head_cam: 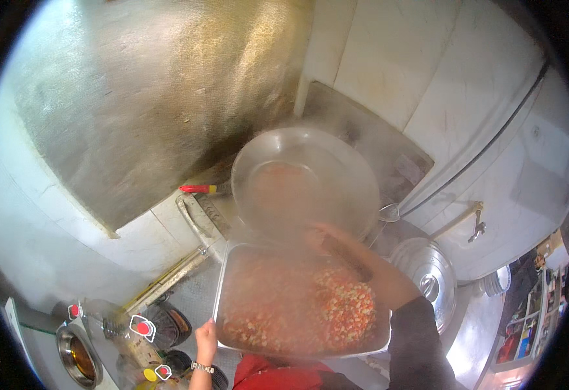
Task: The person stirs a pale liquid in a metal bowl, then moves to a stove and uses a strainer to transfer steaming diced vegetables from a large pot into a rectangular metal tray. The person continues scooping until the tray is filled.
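Observation:
A rectangular metal tray [220, 297] holds diced orange and pale food [347, 307], much of it veiled by steam. My left hand [206, 336], below a metal watch, grips the tray's left rim near the front corner. Beyond the tray stands a large round metal wok [347, 190], with a thin reddish-brown layer [284, 180] at its bottom. My right hand [326, 235] is over the wok's near edge, where it meets the tray. Steam blurs the fingers; a dark strip runs below the wrist, and I cannot tell whether it is a tool in the hand.
A red-and-yellow handle [199, 188] sticks out left of the wok. A wire strainer [389, 212] and a domed metal lid [428, 278] are at right, below a wall tap [478, 226]. Plastic bottles [165, 321] and a metal bowl of amber liquid [80, 356] stand at lower left.

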Motion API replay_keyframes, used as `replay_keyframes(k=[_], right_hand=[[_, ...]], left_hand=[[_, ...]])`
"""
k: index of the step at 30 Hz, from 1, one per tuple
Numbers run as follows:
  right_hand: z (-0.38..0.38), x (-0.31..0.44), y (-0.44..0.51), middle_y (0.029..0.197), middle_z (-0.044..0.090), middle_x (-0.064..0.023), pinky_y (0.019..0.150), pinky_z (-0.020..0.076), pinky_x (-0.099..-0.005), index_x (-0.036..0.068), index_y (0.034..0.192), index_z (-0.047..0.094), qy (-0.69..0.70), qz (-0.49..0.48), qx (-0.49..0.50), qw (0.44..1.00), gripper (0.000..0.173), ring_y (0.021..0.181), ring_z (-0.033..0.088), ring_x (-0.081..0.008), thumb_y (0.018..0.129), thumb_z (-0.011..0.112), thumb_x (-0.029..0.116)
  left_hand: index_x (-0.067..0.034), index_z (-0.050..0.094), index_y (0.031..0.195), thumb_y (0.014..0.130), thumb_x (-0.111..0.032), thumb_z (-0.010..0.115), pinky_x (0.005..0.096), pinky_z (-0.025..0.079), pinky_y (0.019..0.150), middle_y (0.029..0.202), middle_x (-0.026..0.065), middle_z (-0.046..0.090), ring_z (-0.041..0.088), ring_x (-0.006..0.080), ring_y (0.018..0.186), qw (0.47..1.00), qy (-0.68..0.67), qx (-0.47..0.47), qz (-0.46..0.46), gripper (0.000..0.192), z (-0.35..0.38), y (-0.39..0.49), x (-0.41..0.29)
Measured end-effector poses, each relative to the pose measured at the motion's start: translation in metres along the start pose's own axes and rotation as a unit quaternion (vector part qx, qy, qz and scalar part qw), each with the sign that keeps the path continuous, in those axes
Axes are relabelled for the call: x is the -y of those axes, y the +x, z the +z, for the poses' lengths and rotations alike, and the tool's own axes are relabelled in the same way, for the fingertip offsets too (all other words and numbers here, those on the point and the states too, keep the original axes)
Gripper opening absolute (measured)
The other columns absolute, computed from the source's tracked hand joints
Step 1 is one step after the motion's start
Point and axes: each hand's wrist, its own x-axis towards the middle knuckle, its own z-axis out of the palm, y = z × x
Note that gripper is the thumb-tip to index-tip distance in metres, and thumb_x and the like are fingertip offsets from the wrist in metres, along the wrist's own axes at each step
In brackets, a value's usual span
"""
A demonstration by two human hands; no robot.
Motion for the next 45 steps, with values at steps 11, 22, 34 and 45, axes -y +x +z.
replay_keyframes(k=[11, 22, 34, 45], right_hand=[[0.093, -0.04, -0.093, 0.067, 0.044, 0.0026, 0.051, 0.0376, -0.0258, 0.001, 0.088, 0.045, 0.088, -0.089, -0.09, 0.988, 0.017, 0.052, 0.042, -0.0069, 0.093, 0.042, 0.018], [0.129, -0.077, -0.136, 0.068, 0.043, 0.0029, 0.049, 0.0372, -0.0219, 0.002, 0.091, 0.045, -0.014, -0.124, -0.067, 0.99, 0.015, 0.051, 0.041, -0.0069, 0.091, 0.045, 0.017], [0.067, -0.142, -0.125, 0.069, 0.043, 0.0032, 0.054, 0.0399, -0.024, 0.003, 0.092, 0.04, 0.158, -0.101, -0.071, 0.98, 0.01, 0.053, 0.042, -0.0067, 0.089, 0.044, 0.012], [0.058, -0.152, -0.127, 0.065, 0.041, 0.0036, 0.053, 0.0357, -0.0231, 0.002, 0.092, 0.044, 0.166, -0.082, -0.071, 0.98, 0.01, 0.051, 0.039, -0.0053, 0.089, 0.042, 0.011]], left_hand=[[0.007, 0.051, 0.07, 0.093, -0.029, 0.045, 0.034, 0.036, 0.048, 0.052, 0.0103, 0.035, 0.037, 0.0086, 0.056, 0.999, 0.012, 0.011, 0.029, 0.043, -0.004, -0.001, 0.005], [0.005, 0.049, 0.07, 0.093, -0.031, 0.046, 0.0343, 0.034, 0.048, 0.053, 0.0132, 0.034, 0.034, 0.0115, 0.052, 0.998, -0.017, -0.003, 0.063, 0.043, -0.001, 0.002, 0.017], [0.005, 0.054, 0.072, 0.093, -0.03, 0.041, 0.0437, 0.039, 0.054, 0.066, 0.0252, 0.053, 0.051, 0.0404, 0.058, 0.996, 0.034, 0.01, 0.076, 0.043, -0.002, 0.006, 0.02], [0.007, 0.052, 0.074, 0.093, -0.032, 0.042, 0.0393, 0.037, 0.052, 0.059, 0.024, 0.044, 0.041, 0.0208, 0.051, 0.994, -0.002, -0.003, 0.113, 0.045, 0.0, 0.007, 0.022]])
